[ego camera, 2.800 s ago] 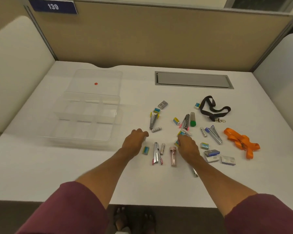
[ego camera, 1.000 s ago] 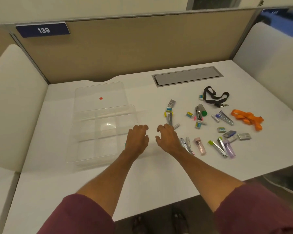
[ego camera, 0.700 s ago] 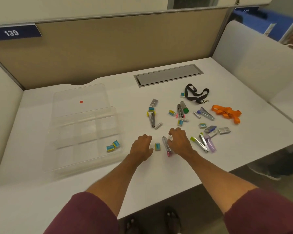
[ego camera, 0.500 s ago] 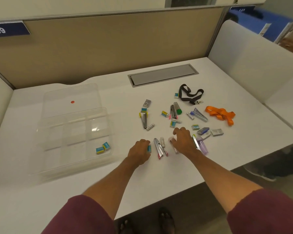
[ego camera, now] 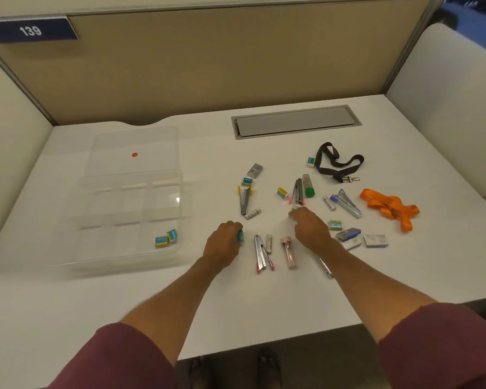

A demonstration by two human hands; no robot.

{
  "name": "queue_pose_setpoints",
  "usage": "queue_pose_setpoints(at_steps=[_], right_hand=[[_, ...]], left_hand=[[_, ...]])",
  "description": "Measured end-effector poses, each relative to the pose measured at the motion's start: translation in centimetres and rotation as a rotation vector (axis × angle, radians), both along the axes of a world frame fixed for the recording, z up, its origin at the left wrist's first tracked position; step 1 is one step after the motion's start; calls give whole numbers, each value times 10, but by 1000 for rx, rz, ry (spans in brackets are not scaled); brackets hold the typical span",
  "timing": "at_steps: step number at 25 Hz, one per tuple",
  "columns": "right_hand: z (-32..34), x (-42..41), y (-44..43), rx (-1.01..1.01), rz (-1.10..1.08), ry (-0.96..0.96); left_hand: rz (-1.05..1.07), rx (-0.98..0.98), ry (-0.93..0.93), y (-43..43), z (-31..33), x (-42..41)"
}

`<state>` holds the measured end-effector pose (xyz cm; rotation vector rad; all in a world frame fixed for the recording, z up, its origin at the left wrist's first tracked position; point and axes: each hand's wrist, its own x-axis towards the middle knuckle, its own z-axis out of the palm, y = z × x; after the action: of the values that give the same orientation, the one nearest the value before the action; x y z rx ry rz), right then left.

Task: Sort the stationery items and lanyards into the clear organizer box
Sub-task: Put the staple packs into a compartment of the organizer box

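The clear organizer box (ego camera: pixel 76 220) sits at the left of the white desk, with two small blue-and-yellow erasers (ego camera: pixel 166 238) in its near right compartment. My left hand (ego camera: pixel 225 242) curls around a small blue eraser (ego camera: pixel 240 236) on the desk. My right hand (ego camera: pixel 310 228) reaches over the middle of the pile, its fingertips closing on a small yellow-and-white eraser (ego camera: pixel 292 211). Staplers, lead tubes, staple boxes and erasers lie scattered around both hands. A black lanyard (ego camera: pixel 337 164) and an orange lanyard (ego camera: pixel 389 207) lie at the right.
The box's clear lid (ego camera: pixel 135 148) with a red dot lies behind the box. A grey cable hatch (ego camera: pixel 295 122) is set into the desk at the back. Beige partition walls close off the back; padded panels stand at both sides. The desk's front edge is near my elbows.
Two erasers landed in the box's near right compartment. My left hand came back from the box and closed on another blue eraser; my right hand moved up toward the pile's middle.
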<state>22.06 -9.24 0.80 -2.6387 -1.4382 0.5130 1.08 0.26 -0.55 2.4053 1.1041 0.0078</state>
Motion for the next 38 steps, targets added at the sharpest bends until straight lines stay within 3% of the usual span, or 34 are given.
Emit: queue_pose_setpoints(at_steps=[3,8,14,22,24,33,38], right_hand=[[-8,1,5,-42,100,4],[-14,-1,7,37,38,-55],[-5,-7,8,-9,-57,-38],[48,-63,83,369,43,228],[55,-93,104,431,133,284],[53,-209,158,353,345,312],[45,-228,167,193,403,181]], left_hand=[[33,12,4,4,4,7],[54,29,-6,9,11,9],[82,63,-43,18,23,-3],[126,216,-126,49,54,-56],[158,264,-63,61,55,-75],[204,239,281,98,35,-127],[186,210,206,108,24,-139]])
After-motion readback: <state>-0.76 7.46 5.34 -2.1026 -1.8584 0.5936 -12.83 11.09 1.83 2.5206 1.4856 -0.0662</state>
